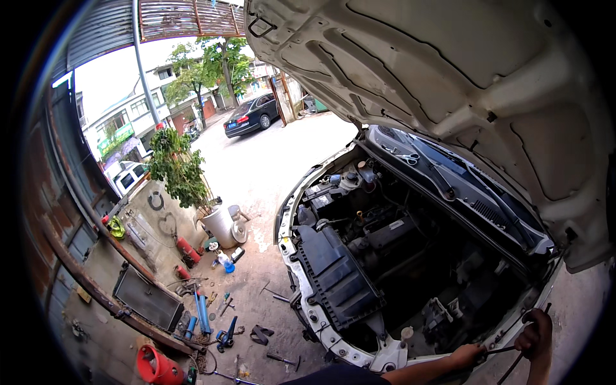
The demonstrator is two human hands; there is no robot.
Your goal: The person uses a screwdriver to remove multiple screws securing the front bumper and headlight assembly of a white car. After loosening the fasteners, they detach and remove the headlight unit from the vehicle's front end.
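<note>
At the lower right, by the near fender edge of a white car's open engine bay (410, 256), both my hands are closed on a thin dark strip. My left hand (467, 357) grips one part. The thin dark strip (500, 350) runs from there to my right hand (538, 333), which is raised a little higher with its fingers curled round it. A thin dark length also hangs below the right hand, and a short end sticks up above it. Whether the strip is a hose, a cable or a rubber seal, I cannot tell.
The raised hood (436, 70) slopes overhead. Scissors (409, 158) lie near the windshield base. A black engine-bay cover (337, 273) sits at the front. Tools, a blue clamp-like tool (226, 335), a red bucket (157, 366) and fire extinguishers (188, 250) stand or lie left, beside a potted plant (221, 226).
</note>
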